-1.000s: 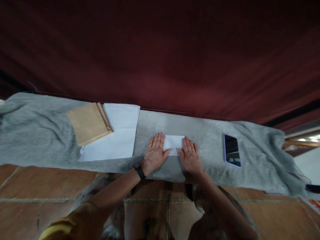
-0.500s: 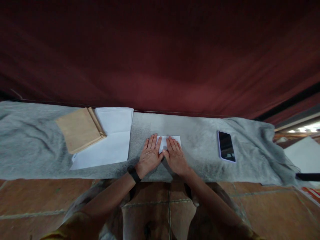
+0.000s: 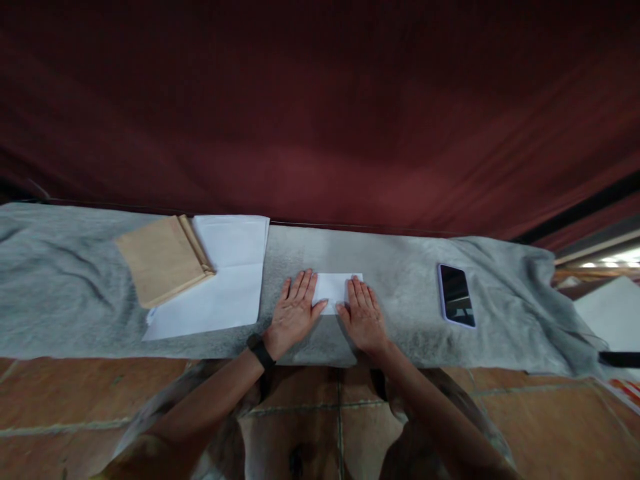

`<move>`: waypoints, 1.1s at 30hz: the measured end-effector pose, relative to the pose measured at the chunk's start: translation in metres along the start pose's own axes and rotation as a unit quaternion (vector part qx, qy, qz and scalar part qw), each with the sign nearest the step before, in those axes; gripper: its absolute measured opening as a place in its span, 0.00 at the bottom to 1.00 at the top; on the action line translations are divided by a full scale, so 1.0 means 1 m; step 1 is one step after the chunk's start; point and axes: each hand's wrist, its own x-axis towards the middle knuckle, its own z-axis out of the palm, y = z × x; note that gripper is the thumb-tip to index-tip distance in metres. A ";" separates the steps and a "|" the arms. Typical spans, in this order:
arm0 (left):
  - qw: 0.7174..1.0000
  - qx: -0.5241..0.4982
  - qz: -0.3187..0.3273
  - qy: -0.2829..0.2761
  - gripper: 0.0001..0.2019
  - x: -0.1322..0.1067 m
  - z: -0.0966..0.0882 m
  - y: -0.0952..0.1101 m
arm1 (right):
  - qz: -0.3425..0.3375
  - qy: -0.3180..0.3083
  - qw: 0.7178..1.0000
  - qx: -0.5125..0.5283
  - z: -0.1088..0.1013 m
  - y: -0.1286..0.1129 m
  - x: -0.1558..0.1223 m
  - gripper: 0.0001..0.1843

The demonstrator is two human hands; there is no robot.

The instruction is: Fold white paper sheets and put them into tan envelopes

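Note:
A small white piece of paper [image 3: 331,293], apparently folded, lies flat on the grey cloth [image 3: 400,267] in front of me. My left hand [image 3: 294,310] rests palm down over its left end, fingers stretched out. Over the right end lies my right hand [image 3: 366,317], also flat with the fingers extended. Both thumbs point inward along the paper's near edge, with a gap between them. The middle of the paper shows; its two ends are partly hidden under the fingers. A dark band [image 3: 261,351] sits on my left wrist.
To the left, larger white sheets [image 3: 225,293] lie partly beneath a stack of brown paper [image 3: 163,260]. A phone [image 3: 457,295] in a light purple case lies on the right. Dark red fabric [image 3: 320,167] rises behind the cloth. Tiled floor [image 3: 75,393] is below.
My hands have slid apart, the left one leftward and the right one rightward. The thumbs no longer meet, and more of the small paper's middle shows between them.

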 end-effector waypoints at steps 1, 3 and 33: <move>1.000 0.000 -0.002 0.001 0.33 -0.001 0.000 0.000 | 0.000 -0.002 1.000 -0.001 -0.001 0.001 0.000 0.36; 1.000 -0.002 -0.007 0.003 0.32 -0.002 0.000 0.000 | 0.000 -0.004 1.000 -0.002 -0.001 0.001 -0.001 0.36; 0.990 -0.070 0.115 -0.028 0.30 -0.012 -0.001 0.021 | -0.021 0.017 0.999 -0.035 -0.001 0.019 -0.010 0.33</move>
